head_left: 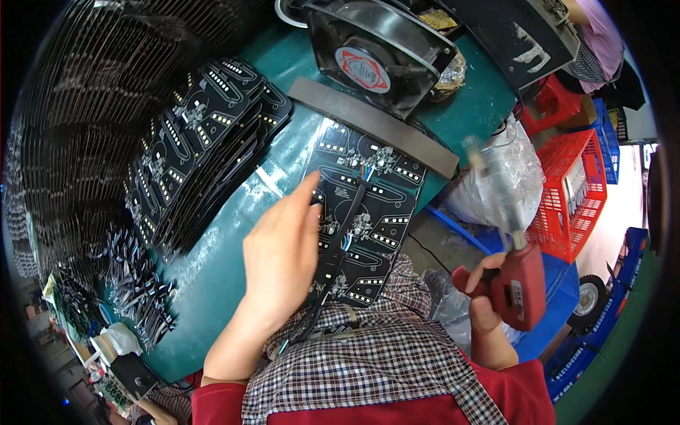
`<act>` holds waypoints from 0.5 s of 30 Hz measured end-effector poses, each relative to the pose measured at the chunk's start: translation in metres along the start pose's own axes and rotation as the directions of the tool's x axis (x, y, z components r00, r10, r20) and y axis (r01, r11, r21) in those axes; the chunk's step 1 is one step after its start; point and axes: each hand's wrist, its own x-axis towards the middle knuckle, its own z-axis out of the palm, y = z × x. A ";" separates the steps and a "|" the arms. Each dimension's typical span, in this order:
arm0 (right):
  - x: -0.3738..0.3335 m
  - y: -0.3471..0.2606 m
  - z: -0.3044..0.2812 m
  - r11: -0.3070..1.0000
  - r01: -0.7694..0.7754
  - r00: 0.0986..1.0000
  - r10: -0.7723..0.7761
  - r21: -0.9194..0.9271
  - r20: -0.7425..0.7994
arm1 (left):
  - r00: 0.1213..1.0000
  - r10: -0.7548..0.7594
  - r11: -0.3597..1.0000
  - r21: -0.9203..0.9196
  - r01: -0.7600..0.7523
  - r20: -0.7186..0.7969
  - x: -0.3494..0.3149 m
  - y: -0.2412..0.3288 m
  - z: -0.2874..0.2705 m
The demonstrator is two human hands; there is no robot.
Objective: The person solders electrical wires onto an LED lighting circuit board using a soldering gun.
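A black circuit board (386, 261) with rows of small pale LEDs lies tilted in front of me, its near end by my apron. Along its middle runs a black cable (353, 211), with thin coloured wires fanned out at two spots on the board. My left hand (280, 248) is at the board's left edge, fingers stretched out and thumb apart; whether the fingertips press on it I cannot tell. Off to the right, my right hand (485, 304) grips a red soldering gun (523, 287) by its handle. The gun's metal front is smeared by motion and points upward, apart from the board.
A dark bar (372, 126) crosses the board's far end, with a black fan (375, 60) behind it. Stacked boards (205, 134) and bundled cables (138, 290) stand left on the green table (191, 283). To the right are plastic wrap (489, 188) and a red crate (574, 198).
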 end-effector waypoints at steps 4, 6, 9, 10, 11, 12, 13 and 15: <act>0.004 0.003 0.019 0.986 0.088 0.993 -0.097 -0.144 -0.061 | 0.994 -0.106 0.986 -0.124 0.107 0.010 -0.030 -0.010 -0.008; 0.009 0.023 0.014 0.951 0.150 0.981 -0.177 -0.269 -0.079 | 0.994 -0.079 0.991 -0.099 0.086 0.076 -0.046 -0.009 -0.009; 0.042 0.034 0.033 0.840 0.344 0.883 -0.441 -0.419 -0.159 | 0.979 0.033 0.987 0.149 -0.064 0.202 -0.056 0.004 -0.008; 0.053 0.046 0.030 0.772 0.369 0.857 -0.498 -0.517 -0.132 | 0.972 0.103 0.969 0.200 -0.146 0.213 -0.058 0.002 -0.003; 0.064 0.056 0.028 0.698 0.391 0.832 -0.547 -0.600 -0.094 | 0.972 0.100 0.969 0.203 -0.143 0.211 -0.062 0.000 0.000; 0.071 0.057 0.025 0.621 0.363 0.831 -0.552 -0.694 -0.059 | 0.981 0.066 0.984 0.154 -0.094 0.182 -0.066 -0.001 0.002; 0.078 0.058 0.023 0.534 0.333 0.833 -0.553 -0.777 -0.023 | 0.988 0.029 0.994 0.103 -0.045 0.154 -0.069 -0.002 0.002; 0.092 0.072 0.024 0.530 0.493 0.713 -0.700 -0.690 -0.028 | 0.981 -0.022 0.998 0.065 0.009 0.195 -0.064 0.000 -0.002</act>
